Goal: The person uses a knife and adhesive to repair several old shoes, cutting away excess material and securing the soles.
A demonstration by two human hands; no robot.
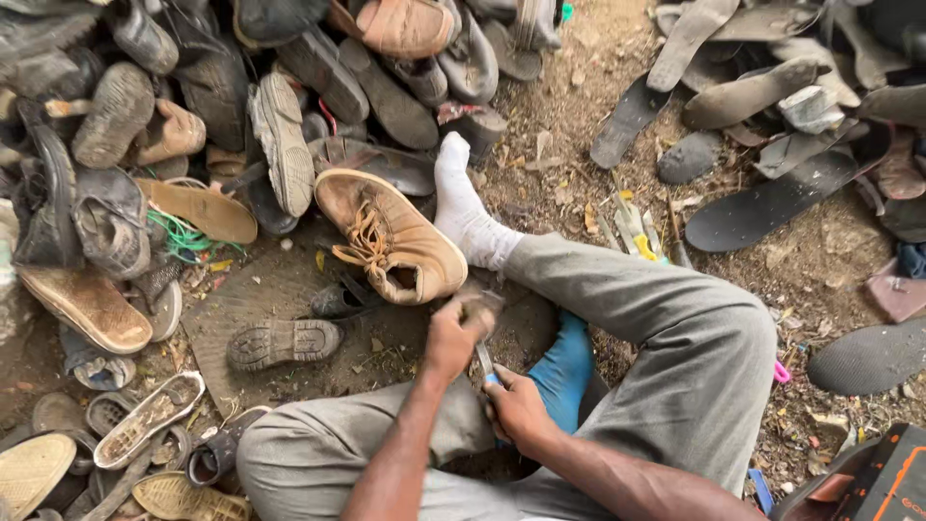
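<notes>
**Cross-legged in the shoe heap, both hands busy over the lap**

The left hand (451, 340) is up in front of the knees, wrist bent, fingers curled tight round a small brownish scrap (479, 307), probably a bit of sole or leather, but it's blurred so I can't say for sure. The right hand (516, 410) sits lower and closer to the body, forearm coming in from the bottom right, fist closed on a thin tool with a blue handle (488, 370). Its metal end points up toward the scrap and looks to reach it, though the tip is hidden behind the left hand.

Just past the hands lies a tan lace-up boot (391, 236) on its side, opening toward the person, touching the white-socked foot (463, 203). A blue sock (564, 367) peeks out under the grey trousers (666, 328). A dark shoe sole (285, 342) lies tread-up on the dirt to the left.

The pile of worn shoes (193, 106) runs off the top and left edges, and an orange-and-black box (873, 478) is cut off at the bottom right.
</notes>
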